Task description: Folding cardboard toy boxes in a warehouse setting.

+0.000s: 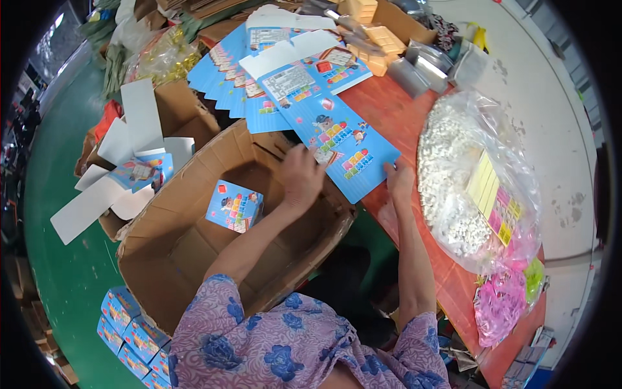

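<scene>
A flat, unfolded blue carton (330,129) with colourful cartoon print and white end flaps lies slantwise over the red table's near edge. My right hand (400,178) pinches its near right corner, thumb on top. At the carton's left edge is my left hand (301,178), its fingers curled against it. Behind lies a fanned stack of similar flat cartons (227,81). Below my left arm, a large open cardboard box (175,246) holds one small formed blue box (234,206).
On the red table (447,272) lie a clear bag of small white pieces (453,194), a pink bag (502,305), metal tins (427,65) and cream-coloured trays (382,42). Several finished blue boxes (133,330) sit on the green floor (58,175), near another box with white-flapped cartons (139,175).
</scene>
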The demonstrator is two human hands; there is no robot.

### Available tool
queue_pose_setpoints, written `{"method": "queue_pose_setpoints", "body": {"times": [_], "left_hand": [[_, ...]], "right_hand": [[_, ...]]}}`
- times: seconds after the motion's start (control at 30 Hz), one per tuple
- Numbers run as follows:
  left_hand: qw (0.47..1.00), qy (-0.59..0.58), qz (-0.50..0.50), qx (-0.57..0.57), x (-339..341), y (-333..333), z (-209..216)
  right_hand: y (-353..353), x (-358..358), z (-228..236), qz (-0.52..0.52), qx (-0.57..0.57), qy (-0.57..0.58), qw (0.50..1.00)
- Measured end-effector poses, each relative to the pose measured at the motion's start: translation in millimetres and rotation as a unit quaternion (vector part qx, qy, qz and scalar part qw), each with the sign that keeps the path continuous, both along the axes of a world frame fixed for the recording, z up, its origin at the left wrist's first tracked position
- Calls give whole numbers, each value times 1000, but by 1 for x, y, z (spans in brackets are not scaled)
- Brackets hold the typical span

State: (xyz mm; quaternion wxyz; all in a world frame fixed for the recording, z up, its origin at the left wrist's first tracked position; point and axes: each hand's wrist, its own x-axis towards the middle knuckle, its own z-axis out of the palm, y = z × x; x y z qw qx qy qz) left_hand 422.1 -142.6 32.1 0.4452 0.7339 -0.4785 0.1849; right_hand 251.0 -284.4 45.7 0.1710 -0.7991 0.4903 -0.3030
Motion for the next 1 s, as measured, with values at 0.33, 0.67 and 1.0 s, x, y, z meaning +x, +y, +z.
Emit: {"method": "queue_pose_setpoints", "body": {"times": [0.33,0.67,1.0], "left_hand": [[948,309,-2,74,15,-13,13],[730,662,-157,55,-2,4,56],[682,700,-212,-30,-38,0,28]], "right_hand": [[58,-27,118,-16,-158,109,981],[204,-68,122,210,-149,-4,966],[260,-64,96,248,-62,-46,966]]}}
